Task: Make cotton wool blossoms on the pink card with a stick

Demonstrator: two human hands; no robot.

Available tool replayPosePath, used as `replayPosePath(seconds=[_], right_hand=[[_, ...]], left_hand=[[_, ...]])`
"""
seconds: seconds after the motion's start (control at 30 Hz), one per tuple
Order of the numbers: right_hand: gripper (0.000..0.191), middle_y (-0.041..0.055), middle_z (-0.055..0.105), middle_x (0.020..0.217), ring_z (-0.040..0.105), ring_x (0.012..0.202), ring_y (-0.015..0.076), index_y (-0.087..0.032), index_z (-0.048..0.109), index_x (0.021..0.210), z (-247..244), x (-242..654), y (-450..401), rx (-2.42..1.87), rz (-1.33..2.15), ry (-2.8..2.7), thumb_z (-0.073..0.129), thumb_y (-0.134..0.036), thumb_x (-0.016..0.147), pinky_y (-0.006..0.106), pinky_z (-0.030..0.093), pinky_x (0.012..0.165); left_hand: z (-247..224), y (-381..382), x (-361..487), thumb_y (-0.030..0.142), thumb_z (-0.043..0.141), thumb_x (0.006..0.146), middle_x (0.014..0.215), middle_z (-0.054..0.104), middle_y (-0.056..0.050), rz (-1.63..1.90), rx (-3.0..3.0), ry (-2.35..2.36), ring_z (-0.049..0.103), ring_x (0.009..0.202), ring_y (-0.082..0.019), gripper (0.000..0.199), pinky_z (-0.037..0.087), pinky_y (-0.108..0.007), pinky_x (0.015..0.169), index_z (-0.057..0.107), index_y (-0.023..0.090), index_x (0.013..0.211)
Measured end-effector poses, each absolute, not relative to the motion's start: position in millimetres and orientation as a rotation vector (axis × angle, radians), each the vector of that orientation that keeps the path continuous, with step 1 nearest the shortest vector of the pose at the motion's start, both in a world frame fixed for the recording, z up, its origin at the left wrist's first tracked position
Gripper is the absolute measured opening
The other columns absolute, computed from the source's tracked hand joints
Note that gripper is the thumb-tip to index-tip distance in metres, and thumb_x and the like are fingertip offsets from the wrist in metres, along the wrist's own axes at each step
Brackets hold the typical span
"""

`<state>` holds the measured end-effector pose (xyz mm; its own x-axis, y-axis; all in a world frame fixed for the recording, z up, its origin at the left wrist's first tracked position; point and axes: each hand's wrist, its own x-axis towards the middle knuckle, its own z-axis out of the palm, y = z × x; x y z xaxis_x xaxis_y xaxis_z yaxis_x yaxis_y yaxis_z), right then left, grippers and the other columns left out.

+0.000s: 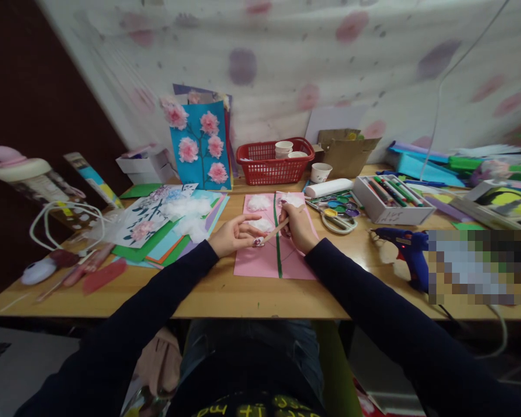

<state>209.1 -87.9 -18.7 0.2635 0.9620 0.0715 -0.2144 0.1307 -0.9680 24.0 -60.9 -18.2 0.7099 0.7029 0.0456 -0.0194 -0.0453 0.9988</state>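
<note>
A pink sheet of paper (254, 263) with a green stripe (279, 263) down its middle lies before me. White cotton tufts (259, 202) sit on its upper part. My right hand (298, 227), over the sheet's right half, is closed around a flat wooden craft stick (276, 230) that slants down to the left. My left hand (237, 234) hovers above the left half, fingers stretched and apart. One of its fingertips is at the stick's lower end; whether it pinches anything there is too small to tell.
Cotton wool (193, 217) lies on coloured papers (156, 237) to the left. Behind stand a blue flower card (202, 171) and a red basket (271, 172). Rightward are scissors (338, 223), a box of markers (393, 200) and a blue glue gun (410, 246) with a cable.
</note>
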Motion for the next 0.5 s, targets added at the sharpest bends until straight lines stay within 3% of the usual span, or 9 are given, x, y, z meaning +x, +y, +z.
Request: replayPosePath(seconds=[0.23, 0.37, 0.5], right_hand=[[0.04, -0.0049, 0.033, 0.025, 0.03, 0.023, 0.0081, -0.02, 0.042, 0.041, -19.0, 221.9, -81.9, -1.097, 0.816, -0.867, 0.041, -0.028, 0.081, 0.02, 0.022, 0.027], [0.043, -0.0045, 0.038, 0.028, 0.035, 0.027, 0.0077, -0.019, 0.047, 0.042, -24.1, 230.1, -78.6, -1.159, 0.546, -0.968, 0.044, -0.03, 0.083, 0.019, 0.026, 0.031], [0.042, -0.004, 0.042, 0.032, 0.042, 0.031, 0.0093, -0.019, 0.051, 0.046, -30.4, 229.9, -77.5, -1.199, 0.491, -1.046, 0.046, -0.034, 0.085, 0.02, 0.03, 0.035]], left_hand=[[-16.9, -51.5, 20.4, 0.016, 0.077, 0.058, 0.078, 0.066, -0.003, 0.832, 1.533, 0.772, 0.066, 0.071, -0.013, 0.057, 0.053, -0.03, 0.075, 0.05, 0.011, 0.108], [-7.8, -46.6, 22.9, 0.018, 0.074, 0.061, 0.078, 0.065, -0.002, 0.938, 1.567, 0.832, 0.066, 0.072, -0.014, 0.05, 0.053, -0.033, 0.078, 0.049, 0.012, 0.104], [-1.5, -46.2, 35.2, 0.017, 0.072, 0.062, 0.077, 0.066, -0.002, 0.896, 1.701, 0.85, 0.066, 0.072, -0.014, 0.047, 0.053, -0.032, 0.074, 0.049, 0.013, 0.103]])
